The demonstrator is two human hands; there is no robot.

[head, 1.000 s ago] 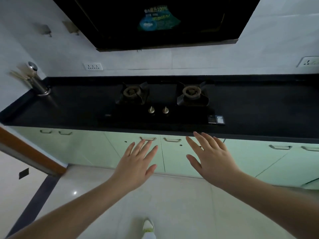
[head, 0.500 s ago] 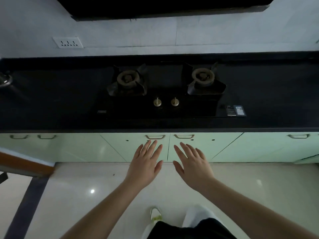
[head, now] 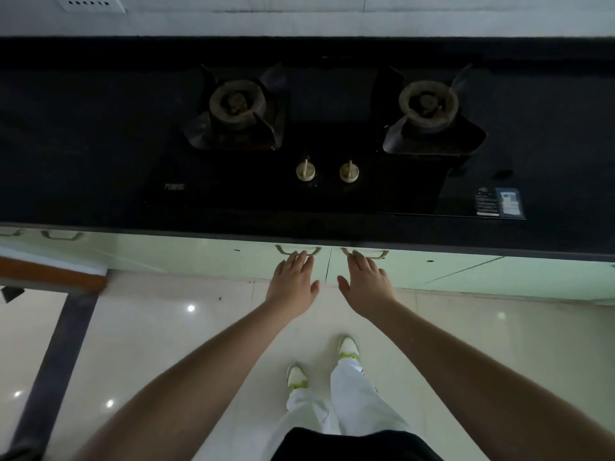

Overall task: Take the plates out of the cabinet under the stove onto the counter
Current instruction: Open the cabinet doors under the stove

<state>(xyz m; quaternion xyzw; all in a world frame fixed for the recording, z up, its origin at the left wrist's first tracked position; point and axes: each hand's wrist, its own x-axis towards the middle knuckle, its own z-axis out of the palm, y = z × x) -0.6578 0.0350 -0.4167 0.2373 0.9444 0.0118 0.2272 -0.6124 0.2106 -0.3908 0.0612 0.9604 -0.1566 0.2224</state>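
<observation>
Two pale green cabinet doors under the stove are closed, the left door (head: 253,261) and the right door (head: 412,266). Each has a curved metal handle near the seam: the left handle (head: 283,250) and the right handle (head: 379,253). My left hand (head: 293,281) is open, its fingertips at the left handle. My right hand (head: 366,282) is open too, its fingertips at the right handle. Neither hand holds anything. No plates are in view; the closed doors hide the cabinet's inside. The black counter (head: 83,144) runs above the doors.
A black two-burner gas stove (head: 327,134) with two knobs (head: 327,171) is set into the counter. More green cabinet doors extend left and right. A white wall socket (head: 90,3) is at top left. My legs and shoes (head: 298,377) stand on the glossy tile floor.
I have stepped closer and the view has tilted down. Both hands have moved forward, from below the doors' handles to touching them.
</observation>
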